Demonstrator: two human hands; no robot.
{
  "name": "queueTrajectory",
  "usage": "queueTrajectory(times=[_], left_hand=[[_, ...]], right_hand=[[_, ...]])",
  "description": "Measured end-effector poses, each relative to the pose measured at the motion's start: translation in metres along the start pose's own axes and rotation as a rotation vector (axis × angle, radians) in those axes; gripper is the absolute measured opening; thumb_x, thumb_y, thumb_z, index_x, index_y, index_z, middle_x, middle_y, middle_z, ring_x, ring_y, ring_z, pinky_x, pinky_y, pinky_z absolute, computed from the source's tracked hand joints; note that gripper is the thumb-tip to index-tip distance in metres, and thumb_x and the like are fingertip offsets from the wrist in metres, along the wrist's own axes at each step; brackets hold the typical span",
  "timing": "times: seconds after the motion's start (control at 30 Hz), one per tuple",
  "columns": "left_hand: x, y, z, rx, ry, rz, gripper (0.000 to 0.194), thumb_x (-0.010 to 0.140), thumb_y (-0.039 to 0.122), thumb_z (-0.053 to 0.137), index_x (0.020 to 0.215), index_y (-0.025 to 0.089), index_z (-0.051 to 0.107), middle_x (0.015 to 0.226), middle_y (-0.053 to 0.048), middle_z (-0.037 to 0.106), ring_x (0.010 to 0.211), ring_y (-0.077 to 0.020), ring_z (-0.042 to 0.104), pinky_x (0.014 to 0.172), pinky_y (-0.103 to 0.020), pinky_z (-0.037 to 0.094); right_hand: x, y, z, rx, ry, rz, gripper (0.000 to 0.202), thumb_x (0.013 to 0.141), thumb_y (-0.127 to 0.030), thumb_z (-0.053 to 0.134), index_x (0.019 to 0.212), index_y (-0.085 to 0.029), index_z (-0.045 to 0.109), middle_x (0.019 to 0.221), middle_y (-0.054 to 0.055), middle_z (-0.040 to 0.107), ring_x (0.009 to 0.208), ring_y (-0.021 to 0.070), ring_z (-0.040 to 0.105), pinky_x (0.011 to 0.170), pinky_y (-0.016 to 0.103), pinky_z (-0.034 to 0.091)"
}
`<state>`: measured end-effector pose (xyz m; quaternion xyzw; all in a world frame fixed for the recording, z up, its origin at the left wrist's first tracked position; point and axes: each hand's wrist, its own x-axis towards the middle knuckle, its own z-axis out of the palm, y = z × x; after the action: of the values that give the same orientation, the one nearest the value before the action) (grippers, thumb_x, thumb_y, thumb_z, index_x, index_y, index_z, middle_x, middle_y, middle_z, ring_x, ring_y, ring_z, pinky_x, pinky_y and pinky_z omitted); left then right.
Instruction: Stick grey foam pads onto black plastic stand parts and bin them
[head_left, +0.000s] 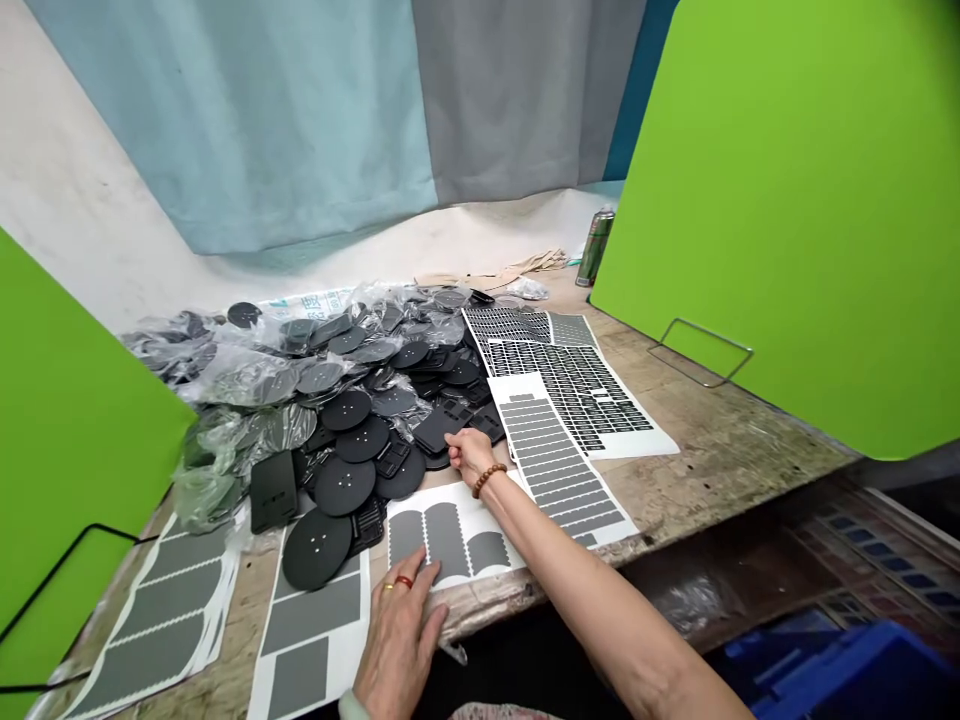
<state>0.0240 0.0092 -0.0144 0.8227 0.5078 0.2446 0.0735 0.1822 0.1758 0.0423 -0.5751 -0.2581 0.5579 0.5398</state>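
Note:
My left hand [401, 620] lies with its fingers stretched out at the lower edge of a white sheet of grey stickers [446, 540] with wavy edges. Further forward, my right hand [472, 458] has its fingers closed in a pinch beside a black rectangular plate [439, 428]; whatever the fingertips hold is hidden or too small to make out. Black round discs [345, 487] and small black plastic parts are heaped left of that hand. One large disc [316, 550] overlaps another grey sticker sheet [311, 610] left of my left hand.
Green panels [787, 230] flank the wooden table [675, 490] on both sides, with wire handles jutting out. Sheets of small black stickers [562, 380] and grey strips [559, 460] lie right of the heap. Clear bags [247, 380] cover discs behind; a spray can [595, 247] stands at the back.

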Motion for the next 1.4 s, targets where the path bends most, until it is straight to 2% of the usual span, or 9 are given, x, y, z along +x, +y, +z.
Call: queueTrajectory(times=[0.27,0.4,0.57,0.77,0.9,1.03,1.17,1.3,1.4], left_hand=[[-0.001,-0.003,0.000,-0.041,0.025,0.007,0.034,0.085,0.022,0.049,0.118,0.022,0.058,0.125,-0.012,0.059,0.115,-0.0257,0.055,0.093,-0.047,0.047],[0.001,-0.002,-0.004,-0.045,-0.007,-0.008,0.032,0.086,0.025,0.049,0.116,0.021,0.059,0.124,-0.013,0.060,0.114,-0.0259,0.055,0.093,-0.048,0.047],[0.005,-0.001,-0.005,-0.028,-0.023,-0.008,0.033,0.086,0.024,0.048,0.117,0.021,0.059,0.124,-0.013,0.059,0.115,-0.0261,0.055,0.094,-0.048,0.046],[0.005,0.000,-0.007,0.007,-0.038,-0.013,0.032,0.087,0.024,0.047,0.117,0.021,0.058,0.125,-0.012,0.059,0.116,-0.0262,0.054,0.093,-0.047,0.046],[0.005,-0.002,-0.009,0.001,-0.040,-0.021,0.032,0.087,0.024,0.047,0.117,0.021,0.058,0.123,-0.012,0.060,0.115,-0.0253,0.055,0.093,-0.047,0.046],[0.009,-0.002,-0.009,-0.020,-0.016,-0.037,0.030,0.086,0.024,0.048,0.113,0.021,0.060,0.120,-0.012,0.062,0.112,-0.0258,0.056,0.093,-0.048,0.046],[0.013,0.002,-0.010,-0.050,-0.029,-0.040,0.030,0.086,0.024,0.048,0.113,0.021,0.061,0.121,-0.012,0.061,0.112,-0.0259,0.056,0.093,-0.049,0.046],[0.024,0.012,-0.015,-0.101,-0.028,-0.042,0.032,0.086,0.022,0.047,0.116,0.022,0.059,0.126,-0.011,0.058,0.115,-0.0264,0.053,0.096,-0.051,0.042],[0.043,0.018,-0.017,-0.248,0.019,-0.084,0.037,0.084,0.023,0.049,0.121,0.023,0.055,0.131,-0.011,0.054,0.121,-0.0267,0.048,0.101,-0.052,0.037]], right_hand=[[0.001,-0.008,-0.017,-0.032,-0.091,-0.031,0.031,0.068,-0.005,0.060,0.054,-0.020,0.036,0.030,-0.009,0.040,0.025,0.0037,0.031,0.027,0.015,0.020],[0.004,-0.013,-0.015,0.005,-0.164,-0.013,0.034,0.066,-0.003,0.060,0.054,-0.019,0.033,0.037,-0.010,0.038,0.031,0.0022,0.034,0.031,0.013,0.023],[0.006,-0.017,-0.017,-0.004,-0.222,0.023,0.034,0.066,-0.003,0.059,0.053,-0.020,0.032,0.038,-0.010,0.033,0.030,0.0024,0.031,0.029,0.014,0.017],[0.000,-0.024,-0.037,-0.016,-0.344,0.069,0.033,0.064,-0.002,0.057,0.053,-0.019,0.031,0.042,-0.011,0.032,0.031,0.0007,0.027,0.029,0.013,0.015],[-0.006,-0.018,-0.047,-0.027,-0.357,0.062,0.031,0.064,-0.007,0.060,0.055,-0.019,0.033,0.041,-0.012,0.030,0.031,0.0002,0.023,0.030,0.013,0.014],[-0.003,-0.011,-0.039,-0.071,-0.279,0.022,0.029,0.064,-0.007,0.061,0.054,-0.020,0.037,0.034,-0.012,0.030,0.027,0.0026,0.027,0.028,0.015,0.011],[0.009,-0.017,-0.023,-0.062,-0.206,0.001,0.029,0.064,-0.004,0.059,0.055,-0.020,0.036,0.032,-0.012,0.030,0.026,0.0028,0.027,0.028,0.016,0.011],[0.018,-0.026,-0.015,0.007,-0.210,0.042,0.028,0.065,-0.002,0.054,0.058,-0.020,0.033,0.039,-0.012,0.031,0.029,0.0009,0.026,0.030,0.013,0.015],[0.020,-0.028,-0.016,0.031,-0.237,0.078,0.030,0.065,-0.002,0.054,0.057,-0.020,0.031,0.041,-0.012,0.030,0.031,0.0006,0.025,0.030,0.012,0.014]])
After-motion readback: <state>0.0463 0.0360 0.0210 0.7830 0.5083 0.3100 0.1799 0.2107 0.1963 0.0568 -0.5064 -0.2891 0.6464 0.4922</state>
